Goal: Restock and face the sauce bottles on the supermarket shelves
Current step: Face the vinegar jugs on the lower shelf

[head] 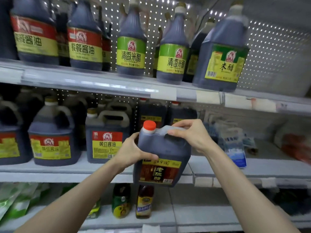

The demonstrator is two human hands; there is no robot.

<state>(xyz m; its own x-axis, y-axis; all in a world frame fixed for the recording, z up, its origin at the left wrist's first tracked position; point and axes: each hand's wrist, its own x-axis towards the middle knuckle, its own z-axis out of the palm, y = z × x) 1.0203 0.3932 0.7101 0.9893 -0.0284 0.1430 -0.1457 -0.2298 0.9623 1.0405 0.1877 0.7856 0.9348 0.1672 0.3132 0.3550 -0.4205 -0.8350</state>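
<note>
I hold a dark vinegar jug (170, 150) with a red cap and a brown and yellow label in front of the middle shelf (84, 172). My right hand (191, 133) grips its clear handle from above. My left hand (133, 152) holds the jug's left side, thumb across the front. Two more jugs with red caps (151, 113) stand behind it on the same shelf. To their left stand soy sauce jugs with red and yellow labels (106, 142).
The top shelf (101, 83) carries soy sauce bottles (84, 42) and green-labelled vinegar bottles (131, 47), with a big jug (222, 61) at the right. Blue and white bags (235, 143) lie right of the held jug. Small bottles (144, 202) and green packets (15, 200) fill the bottom shelf.
</note>
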